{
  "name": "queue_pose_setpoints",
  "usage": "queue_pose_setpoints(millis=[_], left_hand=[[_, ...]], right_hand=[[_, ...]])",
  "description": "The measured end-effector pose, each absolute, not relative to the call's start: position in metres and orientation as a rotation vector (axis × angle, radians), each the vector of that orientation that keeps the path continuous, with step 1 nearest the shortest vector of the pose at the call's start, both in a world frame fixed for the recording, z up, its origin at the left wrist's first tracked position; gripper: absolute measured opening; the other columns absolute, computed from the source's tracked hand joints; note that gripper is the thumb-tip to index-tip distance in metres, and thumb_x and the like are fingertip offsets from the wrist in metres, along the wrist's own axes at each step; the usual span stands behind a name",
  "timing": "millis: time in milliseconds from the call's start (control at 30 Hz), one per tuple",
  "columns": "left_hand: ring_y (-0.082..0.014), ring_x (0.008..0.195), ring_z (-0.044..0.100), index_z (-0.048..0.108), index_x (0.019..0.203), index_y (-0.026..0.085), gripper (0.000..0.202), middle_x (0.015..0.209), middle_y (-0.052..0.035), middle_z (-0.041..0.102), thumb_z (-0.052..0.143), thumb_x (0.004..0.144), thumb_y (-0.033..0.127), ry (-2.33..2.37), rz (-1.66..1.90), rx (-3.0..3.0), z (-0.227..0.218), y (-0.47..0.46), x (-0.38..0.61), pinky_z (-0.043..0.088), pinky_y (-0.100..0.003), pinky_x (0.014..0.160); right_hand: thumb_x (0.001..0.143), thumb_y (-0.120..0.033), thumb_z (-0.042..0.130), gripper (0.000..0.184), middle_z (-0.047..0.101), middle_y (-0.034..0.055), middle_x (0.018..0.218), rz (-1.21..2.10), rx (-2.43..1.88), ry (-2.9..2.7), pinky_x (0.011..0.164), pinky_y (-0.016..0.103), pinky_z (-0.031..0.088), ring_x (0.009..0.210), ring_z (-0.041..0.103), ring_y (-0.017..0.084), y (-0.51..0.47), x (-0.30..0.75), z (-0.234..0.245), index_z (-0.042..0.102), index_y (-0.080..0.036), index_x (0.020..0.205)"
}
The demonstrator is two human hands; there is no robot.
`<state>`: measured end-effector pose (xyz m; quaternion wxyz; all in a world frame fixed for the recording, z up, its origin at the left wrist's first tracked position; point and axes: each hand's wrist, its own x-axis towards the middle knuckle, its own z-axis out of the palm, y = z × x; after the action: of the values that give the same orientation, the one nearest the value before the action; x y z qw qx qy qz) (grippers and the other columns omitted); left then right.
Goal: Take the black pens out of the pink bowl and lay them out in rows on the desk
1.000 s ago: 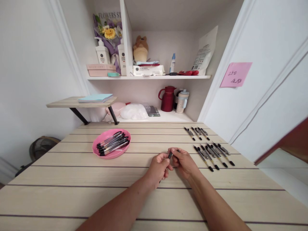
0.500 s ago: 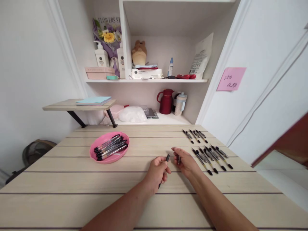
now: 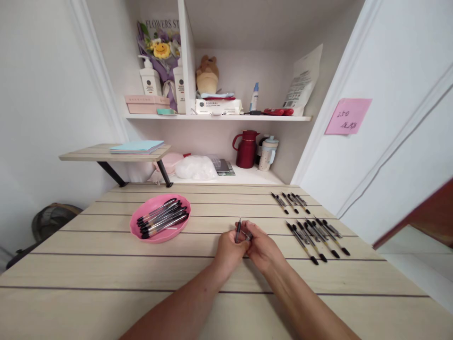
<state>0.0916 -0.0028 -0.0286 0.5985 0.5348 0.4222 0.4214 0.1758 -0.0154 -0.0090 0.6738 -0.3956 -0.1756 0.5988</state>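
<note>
My left hand (image 3: 229,249) is closed around a gel pen (image 3: 239,230), which stands upright with its thin uncapped tip pointing up and its dark grip section above the fingers. Right beside it, my right hand (image 3: 262,246) has its fingers curled against the left thumb. A small greyish pen part (image 3: 249,236) shows between its fingertips; its exact shape is partly hidden. To the left, a pink oval bowl (image 3: 161,240) holds several black-capped pens (image 3: 164,217). On the right lie several pens in pieces (image 3: 314,238), laid slantwise, with a further group of pen parts (image 3: 290,202) behind them.
A raised wooden stand (image 3: 88,152) with blue paper (image 3: 137,147) on it is at the back left. Behind the table, a shelf holds a red jug (image 3: 247,150), a light bottle (image 3: 268,155) and a white plastic bag (image 3: 196,168). A pink note (image 3: 348,116) hangs on the right.
My hands have come together; the right moved left to meet the left. The pen in my left hand now stands more upright, its tip visible. The view has shifted slightly.
</note>
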Motion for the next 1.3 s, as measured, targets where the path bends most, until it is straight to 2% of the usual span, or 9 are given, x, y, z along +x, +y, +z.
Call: queue_pose_setpoints(millis=[100, 167, 300, 533, 633, 800, 900, 1133, 1300], left_hand=[[-0.0030, 0.037, 0.031, 0.050, 0.063, 0.016, 0.016, 0.047, 0.0070, 0.041, 0.062, 0.061, 0.026, 1.005, 0.915, 1.143, -0.022, -0.006, 0.087, 0.021, -0.017, 0.038], [-0.0022, 0.034, 0.026, 0.049, 0.068, 0.017, 0.020, 0.047, 0.0082, 0.039, 0.061, 0.063, 0.032, 0.990, 0.900, 1.046, -0.017, -0.007, 0.084, 0.015, -0.017, 0.036], [-0.0003, 0.034, 0.029, 0.047, 0.071, 0.017, 0.026, 0.054, 0.0072, 0.044, 0.063, 0.063, 0.035, 0.885, 0.936, 0.906, -0.013, -0.003, 0.081, 0.015, -0.016, 0.035], [0.0004, 0.034, 0.029, 0.048, 0.074, 0.016, 0.030, 0.059, 0.0053, 0.048, 0.063, 0.064, 0.040, 0.782, 0.910, 0.920, -0.015, 0.000, 0.081, 0.014, -0.017, 0.034], [0.0005, 0.035, 0.029, 0.050, 0.081, 0.015, 0.034, 0.064, 0.0034, 0.051, 0.061, 0.065, 0.042, 0.816, 0.928, 0.895, -0.014, -0.001, 0.080, 0.014, -0.017, 0.035], [0.0001, 0.034, 0.030, 0.051, 0.088, 0.014, 0.036, 0.066, 0.0021, 0.053, 0.057, 0.068, 0.043, 0.867, 0.895, 0.957, -0.015, -0.003, 0.082, 0.015, -0.018, 0.034], [-0.0002, 0.033, 0.030, 0.051, 0.086, 0.015, 0.031, 0.064, 0.0030, 0.052, 0.054, 0.070, 0.041, 0.884, 0.853, 1.004, -0.017, -0.005, 0.085, 0.014, -0.018, 0.034], [-0.0005, 0.032, 0.029, 0.052, 0.085, 0.015, 0.028, 0.061, 0.0035, 0.053, 0.053, 0.070, 0.039, 0.911, 0.823, 1.009, -0.017, -0.006, 0.088, 0.013, -0.018, 0.034], [-0.0009, 0.032, 0.029, 0.051, 0.085, 0.016, 0.021, 0.060, 0.0041, 0.052, 0.050, 0.072, 0.033, 0.919, 0.823, 1.027, -0.016, -0.007, 0.088, 0.015, -0.018, 0.035]], right_hand=[[0.061, -0.030, 0.069, 0.018, 0.063, 0.0004, 0.073, 1.217, -0.903, -0.403, 0.052, 0.023, 0.046, 0.064, 0.057, 0.012, -0.013, 0.194, -0.001, 0.057, -0.020, 0.071], [0.059, -0.031, 0.071, 0.022, 0.061, -0.0011, 0.067, 1.117, -0.990, -0.461, 0.050, 0.023, 0.045, 0.059, 0.056, 0.011, -0.014, 0.207, 0.003, 0.058, -0.021, 0.074], [0.056, -0.034, 0.072, 0.025, 0.054, -0.0028, 0.051, 1.091, -1.325, -0.784, 0.042, 0.020, 0.038, 0.045, 0.049, 0.008, -0.025, 0.217, 0.002, 0.058, -0.017, 0.066], [0.057, -0.038, 0.069, 0.026, 0.054, -0.0018, 0.048, 0.967, -1.334, -1.079, 0.043, 0.022, 0.033, 0.044, 0.043, 0.009, -0.029, 0.198, -0.015, 0.053, -0.017, 0.057], [0.057, -0.040, 0.067, 0.026, 0.055, -0.0014, 0.048, 0.842, -1.433, -1.134, 0.043, 0.023, 0.032, 0.043, 0.044, 0.009, -0.012, 0.218, -0.012, 0.052, -0.018, 0.056], [0.062, -0.036, 0.059, 0.018, 0.062, 0.0040, 0.058, 0.172, -2.019, -1.304, 0.050, 0.024, 0.034, 0.057, 0.054, 0.016, 0.033, 0.297, 0.004, 0.059, -0.019, 0.058], [0.066, -0.033, 0.053, 0.017, 0.066, 0.0075, 0.070, -0.051, -2.325, -1.332, 0.052, 0.026, 0.035, 0.069, 0.059, 0.021, 0.056, 0.330, 0.005, 0.063, -0.020, 0.069], [0.070, -0.025, 0.050, 0.019, 0.066, 0.0121, 0.080, -0.107, -2.480, -1.398, 0.060, 0.028, 0.039, 0.078, 0.061, 0.023, 0.088, 0.335, -0.011, 0.064, -0.018, 0.079], [0.072, -0.026, 0.048, 0.022, 0.066, 0.0141, 0.086, -0.100, -2.495, -1.433, 0.063, 0.031, 0.041, 0.084, 0.060, 0.026, 0.099, 0.332, -0.015, 0.064, -0.017, 0.085]])
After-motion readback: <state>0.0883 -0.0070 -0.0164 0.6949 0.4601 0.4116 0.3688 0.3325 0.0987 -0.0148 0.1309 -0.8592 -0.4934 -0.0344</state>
